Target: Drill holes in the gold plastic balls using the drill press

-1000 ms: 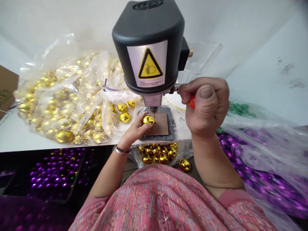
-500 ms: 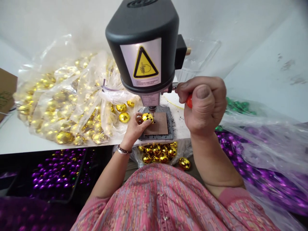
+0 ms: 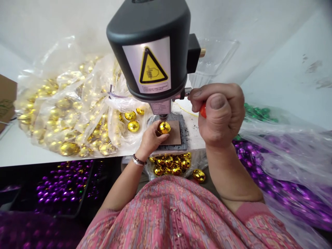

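Note:
A dark grey drill press [image 3: 149,45] with a yellow warning triangle stands in the middle. My left hand [image 3: 151,138] has its thumb and fingers round a faceted gold ball [image 3: 164,128], just under the drill chuck. The ball is over a brown board [image 3: 175,133] on the grey base plate [image 3: 184,129]. My right hand [image 3: 220,114] is wrapped round a red knob [image 3: 203,110] at the end of the press's lever, right of the machine. The drill tip is hidden.
Clear bags of gold balls [image 3: 64,110] lie on the white table [image 3: 15,152] at left. More gold balls [image 3: 168,166] sit in a bag below the base plate. Purple balls [image 3: 61,183] fill a lower bin; purple and green ones [image 3: 259,112] lie at right.
My left hand has moved a little right with the gold ball, which now sits centred under the chuck. The machine appears slightly further left in view. My right hand has barely moved.

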`<state>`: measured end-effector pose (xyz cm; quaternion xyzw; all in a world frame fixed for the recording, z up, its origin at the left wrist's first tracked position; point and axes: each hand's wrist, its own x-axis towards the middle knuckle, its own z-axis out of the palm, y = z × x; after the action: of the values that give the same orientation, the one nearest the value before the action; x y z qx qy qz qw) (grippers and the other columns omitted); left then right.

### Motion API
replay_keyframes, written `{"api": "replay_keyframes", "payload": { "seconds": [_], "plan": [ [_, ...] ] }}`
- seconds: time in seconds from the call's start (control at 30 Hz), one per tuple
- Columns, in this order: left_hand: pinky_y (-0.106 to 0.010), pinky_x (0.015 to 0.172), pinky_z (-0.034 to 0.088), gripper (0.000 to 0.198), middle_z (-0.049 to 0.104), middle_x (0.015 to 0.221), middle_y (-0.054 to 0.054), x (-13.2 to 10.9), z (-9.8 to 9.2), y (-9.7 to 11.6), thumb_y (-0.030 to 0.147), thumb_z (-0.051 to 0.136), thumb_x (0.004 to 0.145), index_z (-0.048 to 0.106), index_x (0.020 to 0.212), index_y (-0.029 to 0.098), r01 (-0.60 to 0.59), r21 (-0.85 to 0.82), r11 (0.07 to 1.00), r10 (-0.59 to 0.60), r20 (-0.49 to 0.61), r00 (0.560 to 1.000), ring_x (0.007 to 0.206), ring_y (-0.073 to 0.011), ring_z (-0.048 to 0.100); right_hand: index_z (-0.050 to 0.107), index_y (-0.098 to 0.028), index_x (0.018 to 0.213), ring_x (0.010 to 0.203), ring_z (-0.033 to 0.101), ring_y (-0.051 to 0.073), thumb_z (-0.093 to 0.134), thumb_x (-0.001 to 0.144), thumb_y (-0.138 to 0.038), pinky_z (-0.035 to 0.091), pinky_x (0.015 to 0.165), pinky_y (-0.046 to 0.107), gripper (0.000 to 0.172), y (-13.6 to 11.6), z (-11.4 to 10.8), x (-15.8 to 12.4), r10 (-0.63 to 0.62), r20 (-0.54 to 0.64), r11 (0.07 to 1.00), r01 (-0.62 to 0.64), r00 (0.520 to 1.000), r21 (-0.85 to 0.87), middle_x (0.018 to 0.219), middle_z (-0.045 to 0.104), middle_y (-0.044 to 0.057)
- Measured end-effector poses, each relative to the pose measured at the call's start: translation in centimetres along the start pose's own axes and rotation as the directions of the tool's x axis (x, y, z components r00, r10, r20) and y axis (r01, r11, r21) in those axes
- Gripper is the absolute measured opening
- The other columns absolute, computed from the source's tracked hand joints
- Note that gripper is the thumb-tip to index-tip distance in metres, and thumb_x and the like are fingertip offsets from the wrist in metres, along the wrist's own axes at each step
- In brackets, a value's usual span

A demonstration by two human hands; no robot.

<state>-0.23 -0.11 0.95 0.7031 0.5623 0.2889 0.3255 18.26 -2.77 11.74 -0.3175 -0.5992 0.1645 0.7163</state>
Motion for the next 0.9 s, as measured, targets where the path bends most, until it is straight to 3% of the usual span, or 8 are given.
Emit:
{"api": "replay_keyframes", "payload": {
  "seconds": [0.13, 0.3, 0.67, 0.8, 0.9],
  "plan": [
    [-0.041, 0.102, 0.052, 0.059, 0.072, 0.122, -0.007, 0.0, 0.3, 0.2, 0.023, 0.078, 0.075, 0.063, 0.131, 0.020, -0.035, -0.019, 0.999, 0.036, 0.043, 0.998, 0.111, -0.0278, 0.066, 0.066, -0.031, 0.090, 0.064, 0.056, 0.011, 0.051, 0.094, -0.057, 0.056, 0.067, 0.030, 0.031, 0.1, -0.1, -0.1, 0.020, -0.010, 0.999, -0.021, 1.000, -0.031, 0.069, 0.058, -0.001],
    [-0.041, 0.107, 0.051, 0.061, 0.072, 0.128, -0.005, 0.1, 1.0, -0.3, 0.024, 0.075, 0.079, 0.061, 0.138, 0.020, -0.038, -0.073, 0.997, 0.043, 0.069, 0.997, 0.118, -0.0269, 0.066, 0.068, -0.030, 0.092, 0.066, 0.058, 0.006, 0.051, 0.098, -0.046, 0.055, 0.069, 0.025, 0.024, 0.3, -0.1, -0.4, -0.043, 0.010, 0.998, 0.042, 0.999, 0.044, 0.073, 0.059, -0.004],
    [-0.042, 0.101, 0.054, 0.058, 0.075, 0.120, -0.007, 0.2, 1.2, -1.3, 0.025, 0.077, 0.078, 0.064, 0.133, 0.018, -0.068, -0.071, 0.995, 0.072, 0.063, 0.995, 0.108, -0.0278, 0.070, 0.072, -0.026, 0.096, 0.063, 0.057, 0.008, 0.054, 0.097, -0.032, 0.056, 0.078, 0.029, 0.019, 1.8, 0.0, -1.6, -0.131, -0.017, 0.986, 0.132, 0.991, 0.106, 0.063, 0.051, -0.004],
    [-0.044, 0.101, 0.053, 0.058, 0.075, 0.121, -0.007, 0.3, 1.3, -1.6, 0.026, 0.077, 0.077, 0.064, 0.132, 0.018, -0.065, -0.085, 0.994, 0.071, 0.063, 0.996, 0.108, -0.0286, 0.069, 0.072, -0.026, 0.098, 0.065, 0.059, 0.009, 0.054, 0.096, -0.031, 0.057, 0.078, 0.031, 0.018, 1.8, -0.2, -1.9, -0.132, 0.009, 0.987, 0.130, 0.991, 0.097, 0.065, 0.055, -0.003],
    [-0.044, 0.100, 0.053, 0.057, 0.075, 0.120, -0.007, 0.3, 1.2, -1.5, 0.027, 0.078, 0.076, 0.064, 0.131, 0.018, -0.061, -0.084, 0.995, 0.067, 0.072, 0.995, 0.107, -0.0288, 0.069, 0.073, -0.026, 0.098, 0.066, 0.061, 0.010, 0.056, 0.095, -0.030, 0.059, 0.086, 0.035, 0.017, 1.9, -0.3, -2.3, -0.129, -0.014, 0.989, 0.129, 0.992, 0.073, 0.067, 0.058, -0.003]
  ]
}}
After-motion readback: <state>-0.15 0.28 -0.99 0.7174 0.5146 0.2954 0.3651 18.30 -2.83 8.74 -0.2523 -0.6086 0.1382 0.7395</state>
